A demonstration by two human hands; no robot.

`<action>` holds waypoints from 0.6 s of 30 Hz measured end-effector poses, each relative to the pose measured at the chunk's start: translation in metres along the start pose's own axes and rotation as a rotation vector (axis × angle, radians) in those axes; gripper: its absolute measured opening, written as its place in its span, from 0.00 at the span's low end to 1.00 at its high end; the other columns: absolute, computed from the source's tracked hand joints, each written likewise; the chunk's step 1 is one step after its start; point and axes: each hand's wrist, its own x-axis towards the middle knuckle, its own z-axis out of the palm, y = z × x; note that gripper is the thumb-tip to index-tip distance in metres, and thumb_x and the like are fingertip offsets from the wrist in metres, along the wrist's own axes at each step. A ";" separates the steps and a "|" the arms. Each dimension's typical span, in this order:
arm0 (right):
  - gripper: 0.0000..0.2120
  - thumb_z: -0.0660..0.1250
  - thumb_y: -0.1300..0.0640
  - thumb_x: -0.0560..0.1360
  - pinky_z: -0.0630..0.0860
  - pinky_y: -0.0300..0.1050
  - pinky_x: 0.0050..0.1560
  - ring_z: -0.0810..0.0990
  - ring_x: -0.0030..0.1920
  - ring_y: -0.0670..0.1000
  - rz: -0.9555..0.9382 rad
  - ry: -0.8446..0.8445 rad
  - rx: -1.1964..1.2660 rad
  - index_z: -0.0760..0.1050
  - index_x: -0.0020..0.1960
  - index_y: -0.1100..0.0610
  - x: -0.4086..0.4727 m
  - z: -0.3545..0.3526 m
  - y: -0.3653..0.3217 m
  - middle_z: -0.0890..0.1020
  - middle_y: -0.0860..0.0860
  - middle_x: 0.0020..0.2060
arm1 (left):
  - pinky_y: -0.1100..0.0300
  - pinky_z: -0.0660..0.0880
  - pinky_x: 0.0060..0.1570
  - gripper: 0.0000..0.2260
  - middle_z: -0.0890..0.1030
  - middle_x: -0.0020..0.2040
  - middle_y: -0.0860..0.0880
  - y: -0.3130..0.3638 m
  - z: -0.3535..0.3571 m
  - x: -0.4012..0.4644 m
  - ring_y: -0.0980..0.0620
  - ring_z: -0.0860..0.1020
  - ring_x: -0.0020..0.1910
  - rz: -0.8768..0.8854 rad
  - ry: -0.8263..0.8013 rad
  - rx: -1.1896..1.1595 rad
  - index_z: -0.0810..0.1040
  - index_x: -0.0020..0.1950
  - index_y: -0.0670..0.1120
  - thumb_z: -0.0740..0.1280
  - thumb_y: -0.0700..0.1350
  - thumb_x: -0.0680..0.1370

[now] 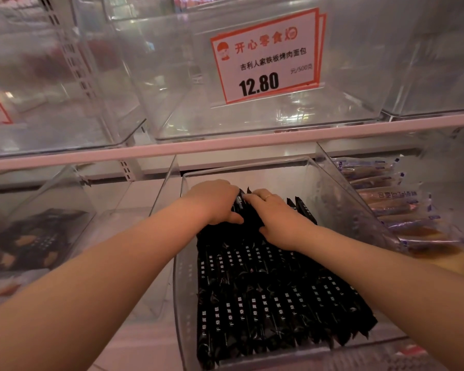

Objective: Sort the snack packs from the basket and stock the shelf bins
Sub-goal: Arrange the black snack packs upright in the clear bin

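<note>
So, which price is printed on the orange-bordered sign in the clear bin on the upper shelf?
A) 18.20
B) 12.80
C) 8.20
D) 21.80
B: the price sign inside the upper clear bin reads 12.80 in large black digits, above the lower bin where the black snack packs lie.

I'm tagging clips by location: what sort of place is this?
Most likely a shop's snack aisle. Clear shelf bins sit in rows, a price card reads 12.80, and both hands arrange black snack packs in one bin.
</note>
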 end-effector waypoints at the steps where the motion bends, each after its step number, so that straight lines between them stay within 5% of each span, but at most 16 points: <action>1: 0.34 0.64 0.67 0.73 0.66 0.47 0.66 0.62 0.68 0.56 -0.008 0.011 -0.016 0.54 0.75 0.55 0.001 -0.002 0.001 0.60 0.53 0.71 | 0.53 0.71 0.47 0.23 0.74 0.55 0.46 0.001 -0.001 0.000 0.45 0.74 0.55 0.000 -0.001 0.015 0.70 0.59 0.44 0.65 0.60 0.74; 7: 0.23 0.68 0.61 0.73 0.70 0.47 0.60 0.71 0.62 0.56 0.023 0.074 -0.036 0.65 0.66 0.60 0.003 -0.004 0.001 0.67 0.55 0.65 | 0.57 0.69 0.44 0.25 0.75 0.56 0.47 -0.007 -0.007 -0.010 0.46 0.74 0.55 -0.012 -0.099 0.049 0.70 0.60 0.46 0.72 0.55 0.69; 14: 0.20 0.68 0.63 0.73 0.74 0.47 0.52 0.69 0.58 0.56 -0.015 0.108 -0.196 0.65 0.62 0.60 0.000 0.004 0.000 0.66 0.56 0.61 | 0.55 0.69 0.42 0.19 0.75 0.57 0.45 -0.007 -0.004 -0.016 0.45 0.75 0.55 -0.051 -0.034 0.189 0.70 0.58 0.44 0.69 0.52 0.74; 18: 0.20 0.67 0.60 0.74 0.75 0.49 0.54 0.72 0.57 0.55 -0.002 0.093 -0.188 0.66 0.63 0.60 -0.002 0.006 0.003 0.67 0.56 0.63 | 0.56 0.70 0.42 0.25 0.72 0.61 0.48 -0.001 -0.006 -0.024 0.46 0.75 0.57 0.009 -0.130 0.274 0.67 0.65 0.46 0.68 0.55 0.73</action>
